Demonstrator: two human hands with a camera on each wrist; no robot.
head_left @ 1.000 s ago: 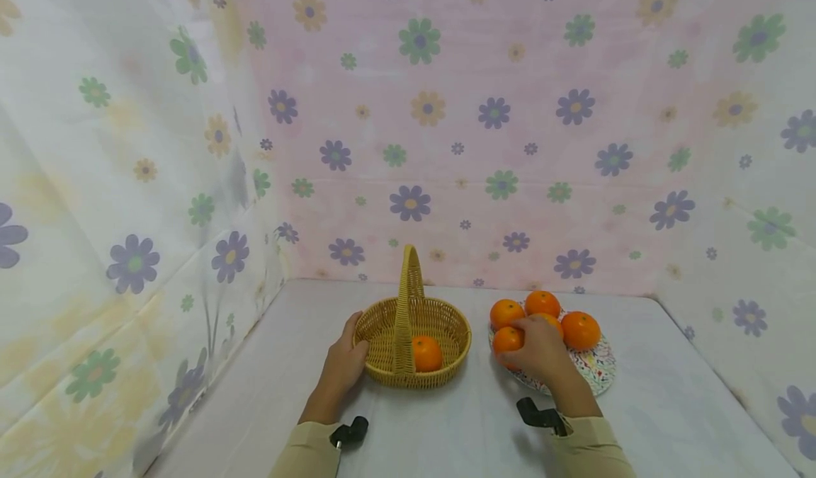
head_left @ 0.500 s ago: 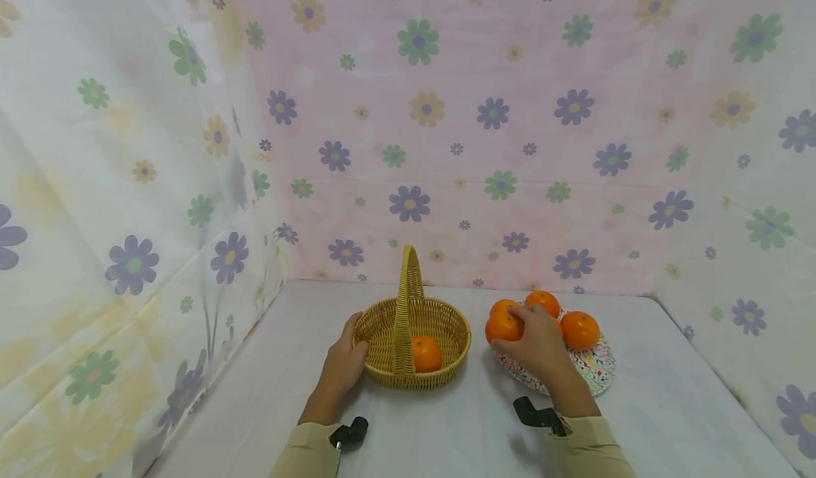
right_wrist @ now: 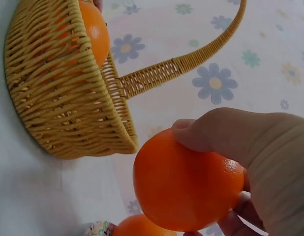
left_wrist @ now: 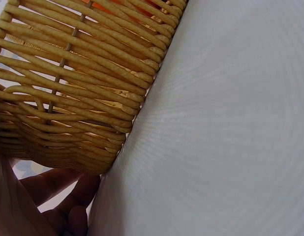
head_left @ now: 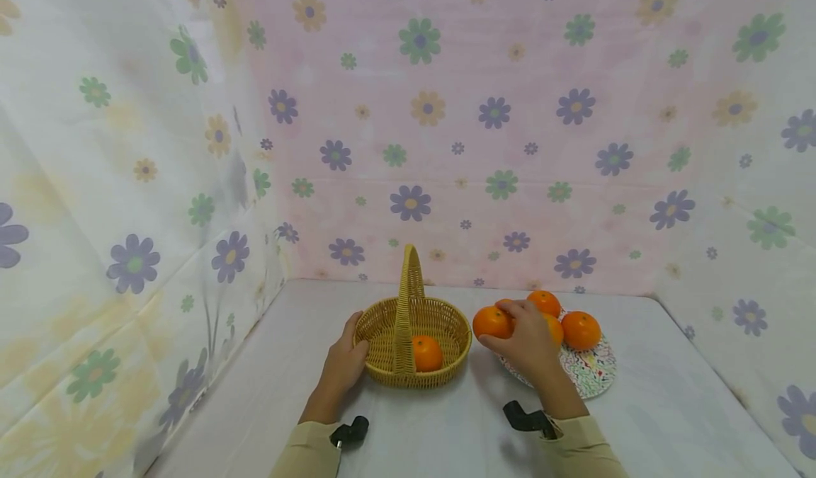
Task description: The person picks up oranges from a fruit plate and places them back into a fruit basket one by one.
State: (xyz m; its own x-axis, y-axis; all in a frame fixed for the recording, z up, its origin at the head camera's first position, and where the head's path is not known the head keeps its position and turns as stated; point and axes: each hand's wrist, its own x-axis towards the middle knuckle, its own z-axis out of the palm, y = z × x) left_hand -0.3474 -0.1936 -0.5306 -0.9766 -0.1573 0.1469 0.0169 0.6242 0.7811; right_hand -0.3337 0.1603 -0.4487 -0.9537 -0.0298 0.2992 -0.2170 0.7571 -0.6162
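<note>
The right hand (head_left: 525, 343) grips an orange (head_left: 492, 321), its fingers (head_left: 519, 308) curled over the top of the fruit and holding it lifted, between the wicker basket (head_left: 389, 372) and the patterned plate (head_left: 596, 375). The right wrist view gives what the head view does not: the thumb (right_wrist: 201, 132) pressed on the orange's upper side, the other fingers under it, and the basket's woven wall just beyond the fingertips with a second orange (right_wrist: 93, 32) peeping over its rim. From the head, that second orange lies inside the basket, on the side nearer the right hand, and three more oranges (head_left: 580, 329) sit on the plate behind and beside the right fingers.

The left hand (head_left: 344, 365) rests against the basket's outer wall on the side away from the plate, fingers lying along the weave. The left wrist view shows only the weave up close, the white surface (left_wrist: 230, 123), and fingertips (left_wrist: 58, 184) tucked loosely at the basket's base; they hold nothing pinched.
</note>
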